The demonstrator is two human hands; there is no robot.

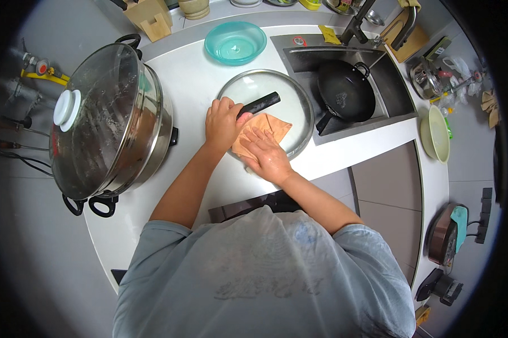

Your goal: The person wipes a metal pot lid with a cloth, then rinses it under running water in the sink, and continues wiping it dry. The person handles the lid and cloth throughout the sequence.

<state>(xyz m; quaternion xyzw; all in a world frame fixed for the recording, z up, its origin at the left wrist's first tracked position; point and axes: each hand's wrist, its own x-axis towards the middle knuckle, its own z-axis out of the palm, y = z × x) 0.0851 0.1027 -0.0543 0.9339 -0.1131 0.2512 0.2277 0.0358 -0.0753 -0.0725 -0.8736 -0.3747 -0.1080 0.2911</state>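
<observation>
A round glass lid (pixel 297 122) with a metal rim lies on the white counter in front of me. My left hand (pixel 222 126) grips the lid's black bar handle (pixel 263 103) at its near left end. With its fingers spread flat, my right hand (pixel 267 155) presses an orange cloth (pixel 279 125) onto the glass at the near side of the lid. Wet patches shine on the back of that hand. Both hands hide the lid's left and near edge.
A large steamer pot (pixel 152 139) with a glass lid fills the counter's left. Behind the lid sits a teal plastic basin (pixel 235 42). At right, a black wok (pixel 350 95) rests in the steel sink (pixel 399 99) under a dark faucet (pixel 355 29). A pale green basin (pixel 435 134) stands farther right.
</observation>
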